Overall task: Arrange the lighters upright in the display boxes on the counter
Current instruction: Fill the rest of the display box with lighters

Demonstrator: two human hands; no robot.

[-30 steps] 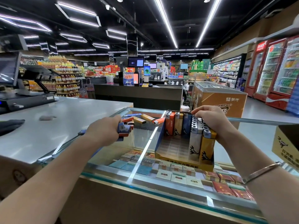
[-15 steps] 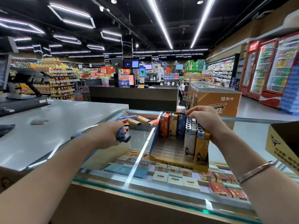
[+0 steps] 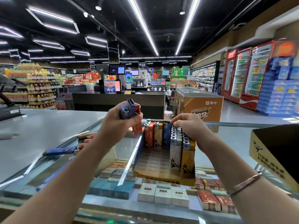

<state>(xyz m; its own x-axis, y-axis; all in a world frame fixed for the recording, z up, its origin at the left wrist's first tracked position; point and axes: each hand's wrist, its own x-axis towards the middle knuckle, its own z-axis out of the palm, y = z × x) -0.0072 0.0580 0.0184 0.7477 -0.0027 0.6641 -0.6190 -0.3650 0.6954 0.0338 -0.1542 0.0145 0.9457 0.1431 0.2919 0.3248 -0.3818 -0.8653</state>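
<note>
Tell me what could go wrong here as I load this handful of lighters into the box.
1. The left hand grips several lighters at once; one could slip out onto the glass counter.
2. The display box is mostly empty on its left side, so the standing lighters under the right hand might topple if released.

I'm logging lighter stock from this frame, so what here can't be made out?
- Head view: count of blue and red lighters gripped in the left hand; motion blur and fingers hide them.
- Grey and yellow upright lighters in the yellow cardboard display box; the right hand covers the rear rows.
- Print on that box's front; too blurred.
</note>
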